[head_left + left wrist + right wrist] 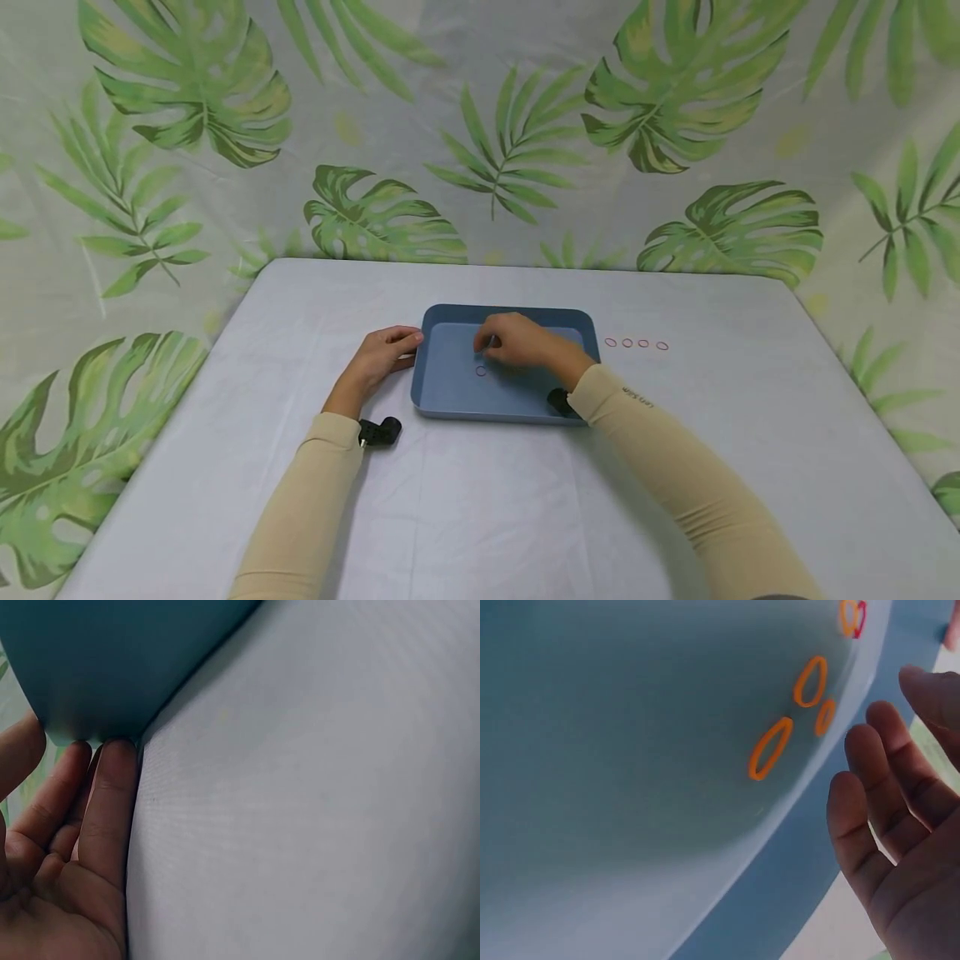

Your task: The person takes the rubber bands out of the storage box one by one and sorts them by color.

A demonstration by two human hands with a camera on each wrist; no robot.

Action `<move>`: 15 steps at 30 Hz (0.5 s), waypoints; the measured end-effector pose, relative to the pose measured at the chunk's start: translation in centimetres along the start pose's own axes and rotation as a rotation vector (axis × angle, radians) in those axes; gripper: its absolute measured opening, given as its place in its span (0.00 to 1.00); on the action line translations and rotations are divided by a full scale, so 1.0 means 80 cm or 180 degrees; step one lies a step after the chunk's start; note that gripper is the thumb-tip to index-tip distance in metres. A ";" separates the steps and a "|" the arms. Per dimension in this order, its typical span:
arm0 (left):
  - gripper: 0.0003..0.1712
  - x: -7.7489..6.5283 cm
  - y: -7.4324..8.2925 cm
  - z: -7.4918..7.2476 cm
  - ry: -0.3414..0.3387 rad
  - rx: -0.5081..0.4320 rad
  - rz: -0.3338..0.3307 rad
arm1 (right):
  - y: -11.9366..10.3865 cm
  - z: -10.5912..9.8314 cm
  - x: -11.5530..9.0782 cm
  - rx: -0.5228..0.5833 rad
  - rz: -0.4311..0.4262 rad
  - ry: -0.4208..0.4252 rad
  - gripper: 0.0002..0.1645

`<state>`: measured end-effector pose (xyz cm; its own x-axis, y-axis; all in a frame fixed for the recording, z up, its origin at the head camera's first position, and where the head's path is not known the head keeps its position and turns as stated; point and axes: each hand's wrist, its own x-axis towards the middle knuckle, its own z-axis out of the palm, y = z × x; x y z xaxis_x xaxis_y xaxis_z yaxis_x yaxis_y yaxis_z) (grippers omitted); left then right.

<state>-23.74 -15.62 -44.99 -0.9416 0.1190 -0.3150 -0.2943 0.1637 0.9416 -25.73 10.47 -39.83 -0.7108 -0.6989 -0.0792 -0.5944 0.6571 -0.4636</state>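
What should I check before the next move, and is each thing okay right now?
1. Tray flat on the table: ok, it looks level.
2. Left hand at the tray: ok, touching its left side.
3. Right hand over the tray: ok.
4. Row of rings beside the tray: ok, four lie to its right.
5. Orange rings inside the tray: ok, several show.
6. Ring in the right hand's fingers: cannot tell, fingertips partly hidden from above.

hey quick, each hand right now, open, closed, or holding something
Left hand: open, touching the tray.
Right hand: over the tray, can't tell whether it's pinching anything.
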 end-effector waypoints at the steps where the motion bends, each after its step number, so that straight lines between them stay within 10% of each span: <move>1: 0.26 0.000 0.000 0.000 -0.0008 0.0002 0.0003 | -0.001 0.001 0.000 -0.0016 0.0016 -0.0017 0.11; 15: 0.25 -0.002 0.002 0.000 -0.0015 -0.0023 0.0014 | 0.000 0.011 0.003 -0.0354 -0.0245 -0.0081 0.07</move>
<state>-23.61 -15.59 -44.81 -0.9421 0.1244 -0.3114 -0.2914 0.1559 0.9438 -25.56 10.03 -40.64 -0.6527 -0.7543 -0.0701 -0.6857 0.6276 -0.3686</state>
